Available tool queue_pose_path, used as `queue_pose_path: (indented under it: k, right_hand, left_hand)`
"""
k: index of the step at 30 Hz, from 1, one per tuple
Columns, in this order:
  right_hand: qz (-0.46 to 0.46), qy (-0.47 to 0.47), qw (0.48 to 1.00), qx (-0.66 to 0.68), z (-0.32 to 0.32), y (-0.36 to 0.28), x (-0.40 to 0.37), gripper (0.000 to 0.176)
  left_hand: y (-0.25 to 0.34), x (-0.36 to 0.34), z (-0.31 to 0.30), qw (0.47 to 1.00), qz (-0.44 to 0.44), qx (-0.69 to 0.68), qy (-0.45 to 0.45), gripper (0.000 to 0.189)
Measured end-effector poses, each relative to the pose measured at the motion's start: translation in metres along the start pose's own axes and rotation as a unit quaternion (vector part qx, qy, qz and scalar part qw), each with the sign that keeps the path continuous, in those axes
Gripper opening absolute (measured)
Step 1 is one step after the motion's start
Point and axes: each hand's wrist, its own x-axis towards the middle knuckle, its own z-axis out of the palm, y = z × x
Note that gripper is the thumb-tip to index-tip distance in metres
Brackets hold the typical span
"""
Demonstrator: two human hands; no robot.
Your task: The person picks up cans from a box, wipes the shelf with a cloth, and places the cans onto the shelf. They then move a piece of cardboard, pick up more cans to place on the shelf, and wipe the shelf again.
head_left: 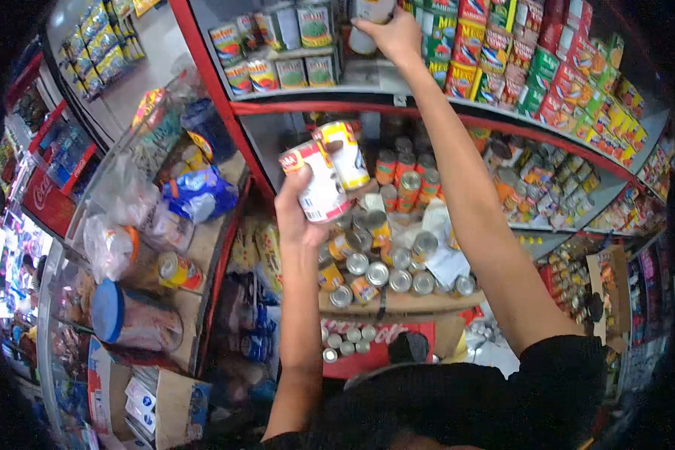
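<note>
the left hand (301,208) is closed around a white can with pink bands (321,191), its thumb on the near side; a yellow-and-white can (345,157) sits against that can on its right, both slightly tilted, in front of the upper shelf's (319,101) front edge and below it. the right hand (397,36) reaches up to that shelf, fingers clamped on a pale can (373,10), partly cut off by the top of the view. green-labelled cans (315,28) stand toward the shelf's left end, and red sardine cans (466,45) stand stacked to the right of the right hand. lower down, loose cans (378,274) stand near the front edge of the wooden shelf (412,302). a blue-lidded jar (139,319) lies tilted on the left counter (211,279), near a yellow-and-red can (178,271).
</note>
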Motion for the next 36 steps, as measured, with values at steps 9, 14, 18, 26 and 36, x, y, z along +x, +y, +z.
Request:
queue_pose_path:
  k: [9, 14, 18, 26, 36]
  right_hand:
    - [0.064, -0.185, 0.958, 0.209, -0.103, -0.073, -0.131, 0.048]
    - [0.085, -0.24, 0.924, 0.284, -0.142, -0.053, -0.191, 0.045]
    - [0.178, -0.291, 0.875, 0.344, -0.182, -0.035, -0.237, 0.045]
    - [0.316, -0.424, 0.822, 0.213, -0.278, 0.001, -0.388, 0.052]
    - [0.344, -0.462, 0.806, 0.134, -0.237, 0.118, -0.675, 0.058]
  left_hand:
    - [-0.009, -0.06, -0.038, 0.988, 0.054, -0.139, -0.025, 0.066]
    - [-0.021, -0.104, -0.052, 0.999, 0.04, 0.012, 0.007, 0.066]
    - [-0.058, -0.122, -0.054, 0.987, 0.115, 0.107, 0.032, 0.072]
    - [-0.112, -0.208, -0.039, 0.975, 0.034, 0.216, 0.03, 0.093]
    - [-0.269, -0.401, -0.115, 0.845, -0.212, 0.444, 0.211, 0.061]
